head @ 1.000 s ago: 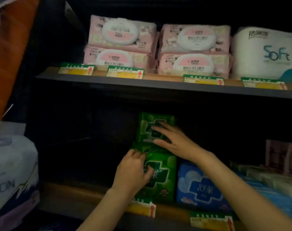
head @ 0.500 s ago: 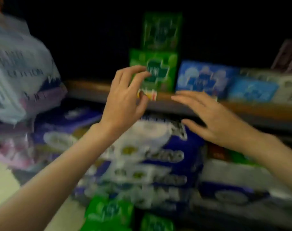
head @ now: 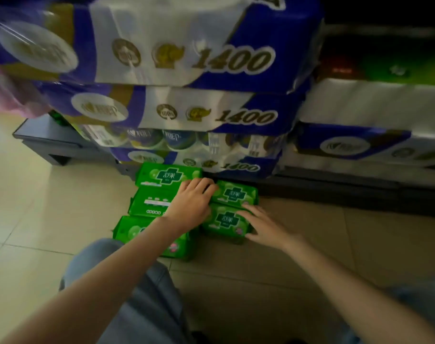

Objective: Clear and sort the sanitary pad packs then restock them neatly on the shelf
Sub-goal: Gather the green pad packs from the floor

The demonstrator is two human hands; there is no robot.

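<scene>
Several green sanitary pad packs lie on the tiled floor in front of the bottom shelf. Three sit in a left column: a far pack, a middle pack and a near pack. Two more lie to the right, an upper right pack and a lower right pack. My left hand reaches over the left column, fingers curled onto the left edge of the upper right pack. My right hand spans the right end of the lower right pack, thumb at its near edge and fingers at its far edge.
Big blue-and-white toilet paper packs are stacked on the low shelf right behind the pad packs, and more packs lie to the right. The dark shelf base juts out at the left. My knee in jeans is below the packs.
The view dropped from the upper shelf to the floor. Both hands left the green packs on the shelf and came down onto the two right-hand packs on the floor.
</scene>
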